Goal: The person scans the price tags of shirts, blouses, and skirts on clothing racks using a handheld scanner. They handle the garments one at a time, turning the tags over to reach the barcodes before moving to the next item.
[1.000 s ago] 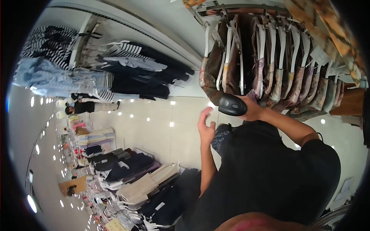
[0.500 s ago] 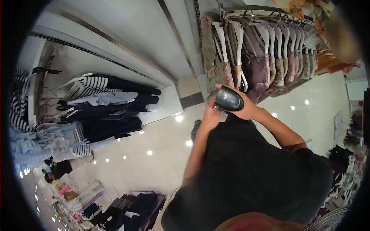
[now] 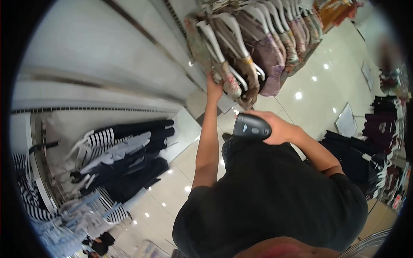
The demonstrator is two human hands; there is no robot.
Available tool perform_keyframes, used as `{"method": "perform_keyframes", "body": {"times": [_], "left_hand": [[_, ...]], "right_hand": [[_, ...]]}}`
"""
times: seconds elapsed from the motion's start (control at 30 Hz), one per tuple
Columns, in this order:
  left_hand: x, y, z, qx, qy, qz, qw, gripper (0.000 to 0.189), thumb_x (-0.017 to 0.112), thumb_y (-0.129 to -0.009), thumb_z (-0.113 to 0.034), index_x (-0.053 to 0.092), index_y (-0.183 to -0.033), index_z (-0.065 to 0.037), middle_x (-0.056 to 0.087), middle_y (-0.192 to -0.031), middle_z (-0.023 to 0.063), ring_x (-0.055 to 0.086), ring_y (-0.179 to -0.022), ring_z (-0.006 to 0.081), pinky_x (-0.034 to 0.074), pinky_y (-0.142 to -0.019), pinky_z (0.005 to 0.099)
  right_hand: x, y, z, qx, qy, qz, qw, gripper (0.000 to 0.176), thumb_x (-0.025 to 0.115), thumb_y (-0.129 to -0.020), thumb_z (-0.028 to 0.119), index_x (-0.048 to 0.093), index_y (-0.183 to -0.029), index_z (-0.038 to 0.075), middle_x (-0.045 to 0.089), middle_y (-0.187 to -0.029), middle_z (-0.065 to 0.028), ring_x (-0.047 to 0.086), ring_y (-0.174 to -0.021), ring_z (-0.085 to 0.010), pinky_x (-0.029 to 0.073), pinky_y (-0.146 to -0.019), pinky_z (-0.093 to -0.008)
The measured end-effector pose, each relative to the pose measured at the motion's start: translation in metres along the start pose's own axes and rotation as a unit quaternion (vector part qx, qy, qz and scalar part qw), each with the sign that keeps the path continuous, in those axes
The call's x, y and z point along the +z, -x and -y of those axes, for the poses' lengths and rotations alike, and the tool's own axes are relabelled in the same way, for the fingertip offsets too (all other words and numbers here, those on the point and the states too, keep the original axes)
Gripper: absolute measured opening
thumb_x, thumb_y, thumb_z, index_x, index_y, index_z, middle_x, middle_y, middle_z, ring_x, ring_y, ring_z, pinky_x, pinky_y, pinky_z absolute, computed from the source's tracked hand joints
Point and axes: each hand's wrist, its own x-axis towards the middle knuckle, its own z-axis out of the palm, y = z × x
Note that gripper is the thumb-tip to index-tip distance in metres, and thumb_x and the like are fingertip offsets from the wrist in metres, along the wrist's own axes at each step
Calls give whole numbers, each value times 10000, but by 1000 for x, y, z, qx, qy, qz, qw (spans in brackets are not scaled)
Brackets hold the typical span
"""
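My right hand (image 3: 282,129) is shut on a black handheld barcode scanner (image 3: 251,126), held in front of my chest over my black shirt. With its arm stretched out, my left hand (image 3: 214,87) grips the lower edge of a floral-patterned garment (image 3: 229,81). That garment is the nearest in a row of patterned brown and mauve clothes (image 3: 269,47) on white hangers along a rail. The scanner is a short way below the gripped garment, apart from it.
A wall rail at the left carries striped, navy and pale blue tops (image 3: 116,155). Dark clothes hang on a rack (image 3: 383,142) at the right. Between them lies a glossy tiled floor (image 3: 309,86). Another person (image 3: 100,246) stands far off at the bottom left.
My left hand has left the scanner and reached out to the floral garment on the rail. The scanner stays in my right hand. My view has swung toward the hanging rail.
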Motion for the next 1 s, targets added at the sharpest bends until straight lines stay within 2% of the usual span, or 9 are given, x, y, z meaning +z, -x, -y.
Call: {"method": "perform_keyframes", "body": {"times": [0.17, 0.27, 0.3, 0.4, 0.47, 0.6, 0.67, 0.87, 1.0], "left_hand": [[-33, 70, -139, 132, 215, -290, 923, 173, 563, -890, 0, 525, -1054, 41, 605, -972, 174, 598, -862, 224, 488, -805, 330], [-10, 126, -165, 289, 246, -120, 917, 38, 532, -914, 3, 529, -951, 13, 612, -889, 140, 586, -746, 180, 480, -714, 291], [3, 137, -163, 283, 189, -46, 939, 40, 518, -919, 5, 536, -953, 15, 613, -880, 130, 586, -732, 174, 481, -700, 287], [34, 120, -181, -52, 385, 336, 858, 284, 523, -919, -3, 521, -1201, 36, 618, -1065, 110, 622, -930, 175, 490, -851, 297], [55, 112, -185, 3, 243, 286, 927, 296, 518, -936, -23, 503, -1226, 35, 600, -1115, 121, 606, -989, 174, 473, -907, 305], [60, 77, -218, -9, 310, 257, 915, 395, 536, -965, -120, 457, -1325, 22, 555, -1271, 148, 602, -1094, 227, 468, -950, 338], [63, 62, -235, -91, 399, 479, 777, 510, 541, -977, -212, 391, -1409, 16, 505, -1365, 172, 567, -1199, 283, 452, -1002, 380], [125, 44, -237, -98, 423, 275, 858, 490, 510, -981, -181, 384, -1393, 52, 468, -1399, 201, 462, -1313, 304, 369, -1095, 410], [152, 54, -223, 32, 290, 64, 954, 567, 551, -941, -111, 323, -1438, 41, 374, -1477, 189, 376, -1370, 293, 280, -1136, 394]], "right_hand": [[-16, 36, -38, 48, -28, -92, 994, 470, 712, -723, 49, 578, -1171, -4, 648, -1051, -170, 636, -946, -276, 492, -866, -342], [-30, 54, -43, 247, -43, -218, 943, 574, 826, -748, 139, 491, -1185, -24, 667, -1036, -134, 651, -939, -204, 501, -867, -327], [-37, 56, -52, 187, -51, -260, 946, 421, 777, -758, 88, 564, -1107, -11, 674, -944, -106, 637, -854, -175, 502, -814, -314], [-68, 49, -72, 38, -60, -328, 942, 250, 731, -777, 43, 647, -1010, 3, 694, -854, -86, 637, -758, -150, 507, -745, -293], [-92, 48, -84, 20, -66, -315, 947, 249, 728, -776, 43, 649, -1008, 1, 703, -881, -97, 646, -781, -155, 508, -746, -300], [-121, 52, -113, -7, -40, -345, 938, 301, 736, -763, 26, 647, -1049, -11, 707, -907, -101, 661, -823, -159, 507, -778, -300], [-132, 52, -124, -15, -78, -372, 925, 322, 735, -775, 16, 637, -1080, -11, 706, -969, -103, 666, -885, -160, 506, -815, -300], [-165, 68, -163, 18, -134, -389, 911, 404, 765, -770, 8, 593, -1134, -21, 683, -1051, -107, 656, -951, -163, 504, -843, -294], [-180, 78, -187, 24, -114, -380, 918, 433, 780, -760, 28, 584, -1142, -16, 670, -1040, -98, 644, -960, -169, 491, -859, -308]]}}
